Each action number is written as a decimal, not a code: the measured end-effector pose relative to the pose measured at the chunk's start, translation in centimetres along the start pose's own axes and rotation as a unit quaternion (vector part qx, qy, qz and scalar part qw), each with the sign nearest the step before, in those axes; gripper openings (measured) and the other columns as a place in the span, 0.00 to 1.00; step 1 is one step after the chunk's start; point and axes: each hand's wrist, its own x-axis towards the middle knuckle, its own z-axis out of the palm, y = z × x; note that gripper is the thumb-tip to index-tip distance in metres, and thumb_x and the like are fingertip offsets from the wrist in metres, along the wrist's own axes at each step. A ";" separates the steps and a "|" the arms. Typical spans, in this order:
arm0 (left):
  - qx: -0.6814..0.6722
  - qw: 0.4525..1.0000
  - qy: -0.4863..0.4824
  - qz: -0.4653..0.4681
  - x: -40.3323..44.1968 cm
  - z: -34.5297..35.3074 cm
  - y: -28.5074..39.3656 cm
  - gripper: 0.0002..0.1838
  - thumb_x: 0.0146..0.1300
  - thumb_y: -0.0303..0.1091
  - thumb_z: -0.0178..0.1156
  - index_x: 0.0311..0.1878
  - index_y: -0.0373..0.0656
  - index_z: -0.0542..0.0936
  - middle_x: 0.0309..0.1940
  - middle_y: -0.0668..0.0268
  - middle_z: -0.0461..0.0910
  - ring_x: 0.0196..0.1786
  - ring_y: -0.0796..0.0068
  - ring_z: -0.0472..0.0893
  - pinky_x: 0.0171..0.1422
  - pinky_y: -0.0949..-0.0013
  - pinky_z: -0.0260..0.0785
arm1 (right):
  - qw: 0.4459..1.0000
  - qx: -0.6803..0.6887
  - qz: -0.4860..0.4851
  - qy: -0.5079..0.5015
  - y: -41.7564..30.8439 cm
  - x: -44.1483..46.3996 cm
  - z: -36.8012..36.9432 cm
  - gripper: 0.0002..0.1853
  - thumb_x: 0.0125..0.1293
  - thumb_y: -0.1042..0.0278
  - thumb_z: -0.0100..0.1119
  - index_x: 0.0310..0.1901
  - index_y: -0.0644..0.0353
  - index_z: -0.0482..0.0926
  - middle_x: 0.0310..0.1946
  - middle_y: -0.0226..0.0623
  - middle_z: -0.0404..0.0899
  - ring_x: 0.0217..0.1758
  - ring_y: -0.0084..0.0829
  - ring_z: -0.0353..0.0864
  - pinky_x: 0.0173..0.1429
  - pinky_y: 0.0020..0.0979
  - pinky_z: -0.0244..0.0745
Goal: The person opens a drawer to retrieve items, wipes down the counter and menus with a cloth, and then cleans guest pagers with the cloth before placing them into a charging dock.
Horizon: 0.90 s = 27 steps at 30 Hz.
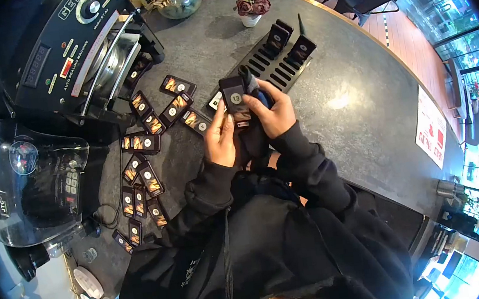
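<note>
My left hand (221,141) grips the lower left side of a black restaurant pager (235,94) marked 13, its face turned up towards me. On the pager's right side, my right hand (276,113) has its thumb over the front and a dark cloth (248,79) bunched in the fingers. Just beyond is a slotted charging rack (268,64), partly covered by my hands. A few pagers (302,49) stand upright at its far end. Several loose pagers (176,106) lie scattered and overlapping on the counter to the left.
A sealing machine (60,57) and a blender with a clear cover (35,177) stand at the left. Beyond the rack are a small potted flower (252,8) and a glass bowl (179,1). A printed sheet (430,128) lies by the counter's right edge.
</note>
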 end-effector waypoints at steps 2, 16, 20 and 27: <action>0.132 0.990 0.020 0.037 0.5 -0.2 -0.4 0.26 0.71 0.35 0.47 0.68 0.34 0.58 0.51 0.62 0.74 0.53 0.76 0.72 0.59 0.73 0.64 | 0.998 -0.036 -0.043 0.030 -0.2 -0.6 0.8 0.17 0.55 0.73 0.62 0.48 0.65 0.77 0.38 0.45 0.81 0.40 0.32 0.81 0.46 0.28 0.73; -0.100 0.983 -0.037 -0.149 -0.1 -0.7 1.7 0.29 0.72 0.50 0.35 0.68 0.38 0.55 0.64 0.59 0.60 0.65 0.65 0.63 0.68 0.63 0.57 | 0.930 -0.275 -0.242 -0.036 -2.0 -1.4 2.5 0.21 0.65 0.66 0.48 0.59 0.63 0.70 0.62 0.43 0.66 0.53 0.41 0.67 0.60 0.34 0.58; -0.291 0.950 -0.065 -0.089 0.0 -0.2 3.3 0.27 0.72 0.48 0.41 0.64 0.36 0.61 0.59 0.60 0.66 0.61 0.67 0.68 0.65 0.66 0.61 | 0.882 -0.328 -0.336 -0.032 -0.5 -2.9 2.2 0.25 0.51 0.67 0.62 0.54 0.52 0.76 0.60 0.31 0.70 0.48 0.41 0.67 0.53 0.37 0.63; -0.253 0.964 -0.018 -0.075 1.0 -1.2 1.8 0.26 0.68 0.46 0.51 0.60 0.35 0.66 0.54 0.60 0.72 0.56 0.65 0.73 0.60 0.62 0.68 | 0.855 -0.350 -0.368 -0.104 2.7 -4.4 -2.5 0.22 0.46 0.72 0.65 0.48 0.52 0.80 0.54 0.31 0.76 0.46 0.40 0.72 0.50 0.34 0.70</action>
